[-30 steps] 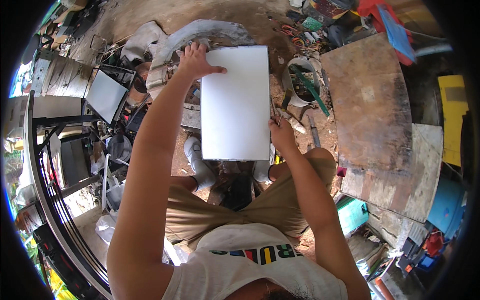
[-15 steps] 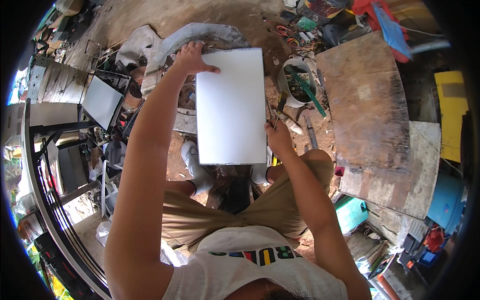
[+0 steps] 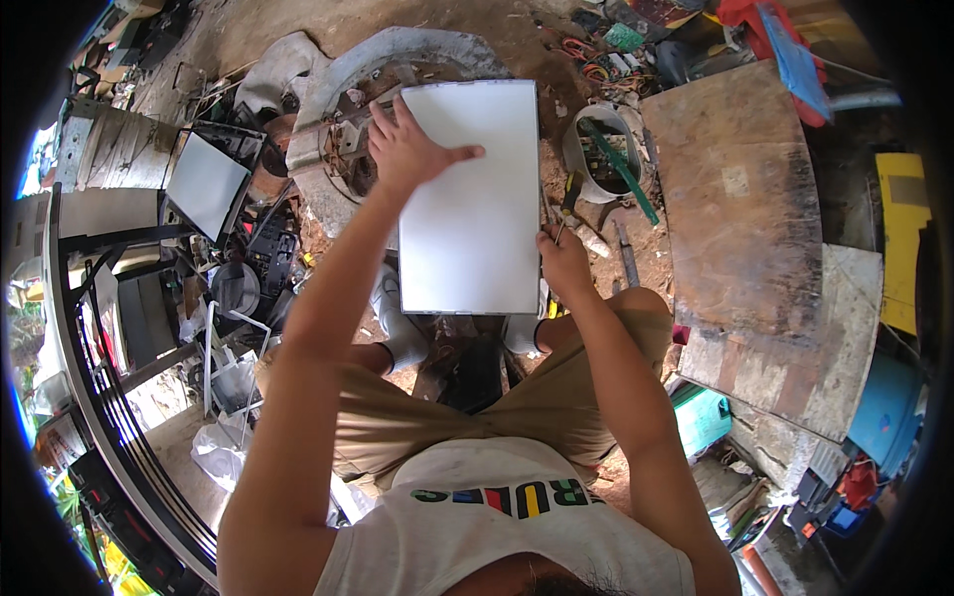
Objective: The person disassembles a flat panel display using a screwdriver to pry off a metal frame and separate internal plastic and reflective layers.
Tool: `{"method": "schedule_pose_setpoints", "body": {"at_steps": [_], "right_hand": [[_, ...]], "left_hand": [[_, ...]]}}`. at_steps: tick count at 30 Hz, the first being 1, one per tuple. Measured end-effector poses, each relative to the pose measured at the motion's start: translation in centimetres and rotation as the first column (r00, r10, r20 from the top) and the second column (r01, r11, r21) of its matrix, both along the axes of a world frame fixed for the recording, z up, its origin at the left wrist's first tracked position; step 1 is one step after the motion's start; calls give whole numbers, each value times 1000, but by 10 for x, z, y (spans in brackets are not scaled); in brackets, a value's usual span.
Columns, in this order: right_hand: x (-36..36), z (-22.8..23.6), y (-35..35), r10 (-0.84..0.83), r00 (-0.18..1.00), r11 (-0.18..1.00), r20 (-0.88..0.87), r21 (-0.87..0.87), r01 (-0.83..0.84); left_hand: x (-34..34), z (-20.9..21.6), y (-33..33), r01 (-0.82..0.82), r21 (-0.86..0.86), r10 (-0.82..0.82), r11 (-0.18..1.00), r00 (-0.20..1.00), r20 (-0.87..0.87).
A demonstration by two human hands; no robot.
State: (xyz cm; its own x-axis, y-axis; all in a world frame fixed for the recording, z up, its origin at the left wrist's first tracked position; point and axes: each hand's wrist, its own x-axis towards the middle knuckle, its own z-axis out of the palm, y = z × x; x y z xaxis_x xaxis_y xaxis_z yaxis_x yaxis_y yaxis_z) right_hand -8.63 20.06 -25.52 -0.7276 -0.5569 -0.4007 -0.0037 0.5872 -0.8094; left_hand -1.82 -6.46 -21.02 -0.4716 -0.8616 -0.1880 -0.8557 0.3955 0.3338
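A flat white rectangular panel [image 3: 472, 228] with a thin metal edge lies in front of me, over the space between my feet. My left hand [image 3: 412, 154] is at its upper left part, fingers spread, the thumb reaching over the white face. Beside the panel's right edge, my right hand [image 3: 566, 266] is closed around a slim metal tool [image 3: 559, 234], its tip pointing up. Most of that tool is hidden in the fist, so its kind is unclear. Just beyond lies a black-and-yellow handle [image 3: 571, 191].
A pale bucket [image 3: 596, 184] holding circuit boards and a green strip stands right of the panel. Worn wooden boards [image 3: 735, 209] lie farther right. A grey ring-shaped piece [image 3: 417, 45] sits behind the panel. Scrap and a dark metal frame [image 3: 75, 328] crowd the left.
My left hand has come off the panel's upper left corner area, moving nearer and to the right with its fingers spreading. My right hand stays by the right edge. The view has shifted slightly.
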Motion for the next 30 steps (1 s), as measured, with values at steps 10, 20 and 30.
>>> {"method": "schedule_pose_setpoints", "body": {"at_steps": [10,20,30], "right_hand": [[-1,25,-17,185,972,981,-147,91,-173],[-8,25,-17,-93,924,978,-371,-209,15],[5,39,-49,-144,948,836,284,-477,270]], "left_hand": [[159,-66,123,-393,253,467,884,764,-445],[210,-72,131,-204,613,569,763,661,-489],[220,-86,118,-177,774,724,608,524,-449]]}}
